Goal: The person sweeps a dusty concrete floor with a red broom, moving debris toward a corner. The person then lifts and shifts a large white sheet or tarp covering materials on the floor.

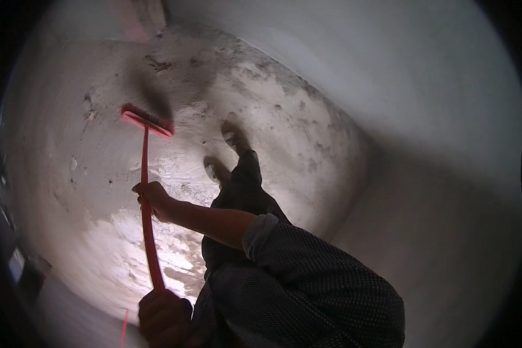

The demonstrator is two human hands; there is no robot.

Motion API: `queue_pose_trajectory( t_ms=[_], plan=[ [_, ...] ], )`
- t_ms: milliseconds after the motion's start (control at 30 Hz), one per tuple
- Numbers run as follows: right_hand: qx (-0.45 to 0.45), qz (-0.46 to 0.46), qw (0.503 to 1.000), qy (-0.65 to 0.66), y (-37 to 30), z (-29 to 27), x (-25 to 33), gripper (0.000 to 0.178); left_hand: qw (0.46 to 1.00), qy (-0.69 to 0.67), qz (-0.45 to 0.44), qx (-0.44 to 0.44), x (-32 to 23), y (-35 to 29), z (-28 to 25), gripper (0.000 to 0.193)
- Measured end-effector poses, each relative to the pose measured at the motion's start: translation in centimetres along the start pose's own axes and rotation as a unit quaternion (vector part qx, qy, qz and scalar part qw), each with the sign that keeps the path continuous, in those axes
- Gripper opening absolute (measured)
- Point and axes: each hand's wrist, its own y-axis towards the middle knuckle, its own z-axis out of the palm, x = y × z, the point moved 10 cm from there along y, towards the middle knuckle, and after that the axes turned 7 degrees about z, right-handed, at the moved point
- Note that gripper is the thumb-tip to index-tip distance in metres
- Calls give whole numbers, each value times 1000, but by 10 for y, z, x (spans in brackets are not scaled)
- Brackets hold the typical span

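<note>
A red push broom stands on a dusty concrete floor (98, 174), its brush head (148, 120) at the upper left and its long red handle (147, 232) running down toward me. My right hand (152, 200) is closed around the middle of the handle, its forearm reaching in from a dark dotted sleeve (307, 261). My left hand (163, 316) grips the near end of the handle at the lower edge. My two shoes (235, 138) stand on the floor just right of the broom.
A white plastered wall (423, 145) curves along the right side and meets the floor close to my feet. The floor is stained and patchy, brightly lit near the lower left. Dark objects (17, 267) sit at the far left rim.
</note>
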Motion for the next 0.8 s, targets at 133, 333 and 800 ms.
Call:
queue_pose_trajectory(
  t_ms=[133,333,800],
  plan=[
    [-84,-49,995,-5,-39,-58,11,27,981,-118,-9,-157,-7,-5,-31,23],
    [-267,-173,935,157,-143,-239,16,27,962,-238,-124,-48,41,-19,53,21],
    [-207,-263,873,355,-105,-423,2,18,964,-197,-159,-79,51,12,191,37]
  ],
)
